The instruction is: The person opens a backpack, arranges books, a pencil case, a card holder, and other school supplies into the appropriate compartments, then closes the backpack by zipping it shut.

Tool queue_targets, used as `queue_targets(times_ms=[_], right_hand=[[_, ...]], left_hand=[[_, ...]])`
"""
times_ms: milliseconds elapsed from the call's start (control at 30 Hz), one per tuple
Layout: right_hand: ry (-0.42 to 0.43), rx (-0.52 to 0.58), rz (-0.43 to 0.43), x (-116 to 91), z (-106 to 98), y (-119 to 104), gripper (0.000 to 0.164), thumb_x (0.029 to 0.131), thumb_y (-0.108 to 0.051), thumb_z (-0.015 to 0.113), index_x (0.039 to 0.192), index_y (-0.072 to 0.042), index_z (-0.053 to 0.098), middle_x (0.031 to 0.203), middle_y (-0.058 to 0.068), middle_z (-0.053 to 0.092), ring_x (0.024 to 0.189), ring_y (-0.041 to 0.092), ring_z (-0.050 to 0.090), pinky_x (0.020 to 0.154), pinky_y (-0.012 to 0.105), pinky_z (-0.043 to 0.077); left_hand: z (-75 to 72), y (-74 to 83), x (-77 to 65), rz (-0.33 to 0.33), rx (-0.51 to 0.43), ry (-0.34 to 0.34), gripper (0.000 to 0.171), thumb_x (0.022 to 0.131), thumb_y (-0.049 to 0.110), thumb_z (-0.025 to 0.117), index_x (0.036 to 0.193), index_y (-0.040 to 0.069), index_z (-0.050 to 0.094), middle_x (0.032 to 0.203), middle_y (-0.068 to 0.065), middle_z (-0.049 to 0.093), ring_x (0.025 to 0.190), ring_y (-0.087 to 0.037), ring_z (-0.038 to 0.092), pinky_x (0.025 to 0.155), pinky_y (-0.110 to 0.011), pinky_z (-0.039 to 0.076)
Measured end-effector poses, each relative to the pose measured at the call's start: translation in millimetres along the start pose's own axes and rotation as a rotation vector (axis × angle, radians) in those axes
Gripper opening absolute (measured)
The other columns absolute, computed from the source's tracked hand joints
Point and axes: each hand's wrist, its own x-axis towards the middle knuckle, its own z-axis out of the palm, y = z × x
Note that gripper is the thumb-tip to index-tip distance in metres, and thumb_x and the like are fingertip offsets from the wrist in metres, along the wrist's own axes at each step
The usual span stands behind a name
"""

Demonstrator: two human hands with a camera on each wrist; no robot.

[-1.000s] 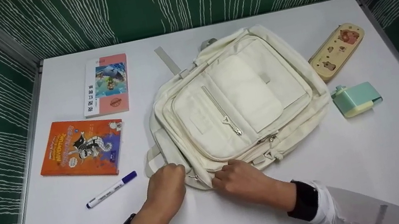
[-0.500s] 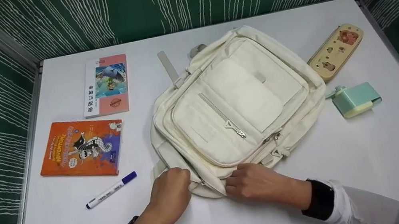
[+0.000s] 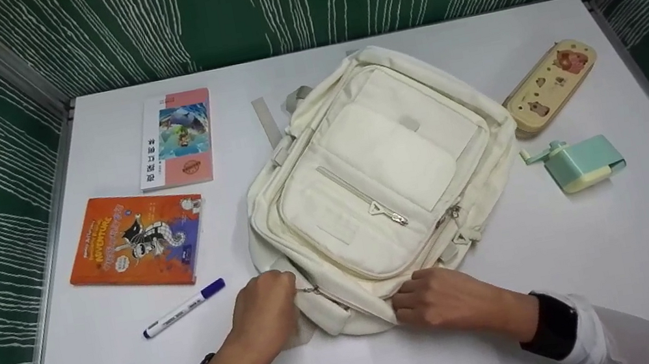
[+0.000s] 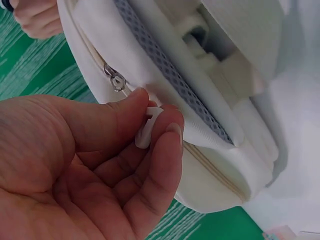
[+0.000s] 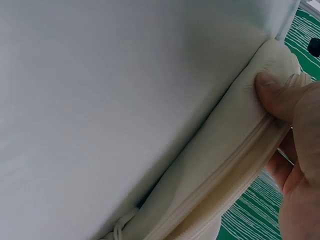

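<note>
A cream backpack (image 3: 389, 171) lies at a slant in the middle of the table, front pockets facing up. My left hand (image 3: 267, 310) is at its near left corner, pinching a small white zipper pull (image 4: 146, 131) between thumb and fingers. A metal zipper slider (image 4: 117, 80) shows close by on the bag's edge. My right hand (image 3: 450, 299) grips the bag's near edge, thumb on the cream fabric (image 5: 220, 135) and the other fingers behind it. Along that edge a zipper opening (image 5: 225, 187) gapes in the right wrist view.
To the left are a pink-and-white book (image 3: 176, 141), an orange book (image 3: 136, 240) and a marker (image 3: 184, 309) with a purple cap. On the right lie a yellow pencil case (image 3: 553, 88) and a green crank pencil sharpener (image 3: 585, 163), both near the bag's side.
The backpack has turned counterclockwise and its near end has come toward me. My right hand has moved right and closer with it. The sharpener's crank is now uncovered.
</note>
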Motion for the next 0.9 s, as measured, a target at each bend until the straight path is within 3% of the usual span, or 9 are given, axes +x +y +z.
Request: queue_targets(times_ms=[367,567,667,900], right_hand=[[0.047,0.142,0.055,-27,-4,5,0.017,0.090,-0.006,0.064,0.076,-0.015,0.058,0.088,-0.007,0.065,0.078,0.011,0.058,0.069,0.026,0.051],[0.078,0.195,0.086,-45,-7,14,0.010,0.082,-0.001,0.069,0.083,-0.011,0.067,0.098,-0.002,0.074,0.091,0.016,0.067,0.081,0.032,0.055],[0.105,0.209,0.102,-54,-8,19,0.012,0.079,0.000,0.069,0.086,-0.009,0.070,0.101,0.000,0.076,0.096,0.019,0.069,0.085,0.034,0.055],[0.135,0.211,0.149,-69,-8,28,0.013,0.079,0.000,0.065,0.085,-0.010,0.069,0.097,-0.003,0.075,0.097,0.018,0.067,0.085,0.033,0.051]], left_hand=[[-1.3,-9.8,0.2,-0.031,-0.010,0.031,0.023,0.072,-0.016,0.067,0.064,0.005,0.061,0.064,-0.011,0.060,0.059,-0.033,0.066,0.049,-0.046,0.051],[-1.7,-10.8,0.3,-0.043,-0.023,0.026,0.026,0.072,-0.017,0.067,0.063,0.006,0.061,0.064,-0.013,0.063,0.058,-0.032,0.065,0.047,-0.046,0.049],[-1.8,-9.8,0.3,-0.053,-0.039,0.019,0.024,0.072,-0.019,0.067,0.070,0.005,0.064,0.066,-0.015,0.066,0.058,-0.033,0.066,0.047,-0.046,0.048],[-1.9,-9.0,0.6,-0.064,-0.050,-0.001,0.023,0.073,-0.018,0.069,0.073,0.005,0.066,0.069,-0.014,0.067,0.061,-0.033,0.067,0.049,-0.046,0.049]])
